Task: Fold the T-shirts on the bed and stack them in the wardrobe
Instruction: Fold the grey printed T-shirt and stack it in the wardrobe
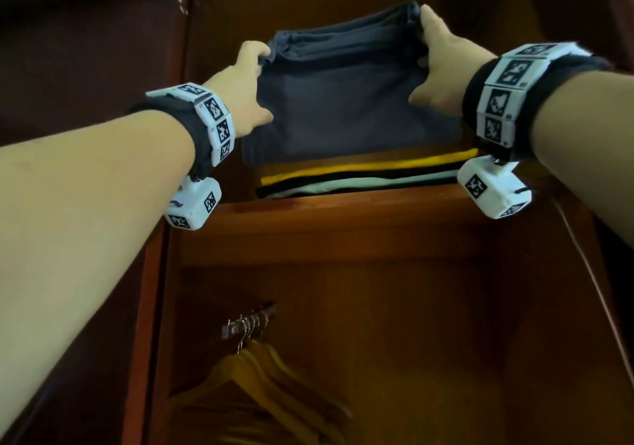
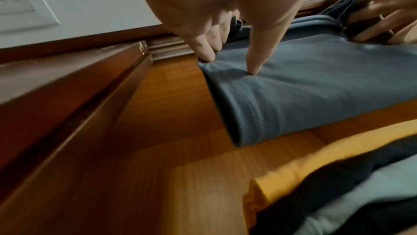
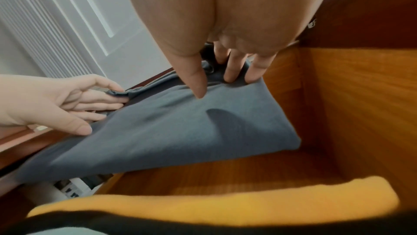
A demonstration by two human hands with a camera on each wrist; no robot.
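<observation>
A folded grey T-shirt point(image 1: 343, 108) is held up inside the wardrobe's top compartment, tilted with its far edge higher. My left hand point(image 1: 247, 81) grips its left side, thumb on top point(image 2: 230, 64) and fingers curled under. My right hand point(image 1: 439, 64) grips the right side the same way point(image 3: 216, 87). Below lies a stack of folded shirts with a yellow one point(image 1: 370, 166) on top, then black and pale ones. In the wrist views a gap shows between the grey shirt point(image 3: 180, 131) and the yellow shirt point(image 3: 214, 205).
The stack lies on a wooden shelf point(image 1: 343, 214) with wardrobe side walls close on both sides point(image 3: 349, 114). Under the shelf, several wooden hangers point(image 1: 260, 376) hang on a rail. A dark wardrobe door point(image 1: 85, 50) stands at the left.
</observation>
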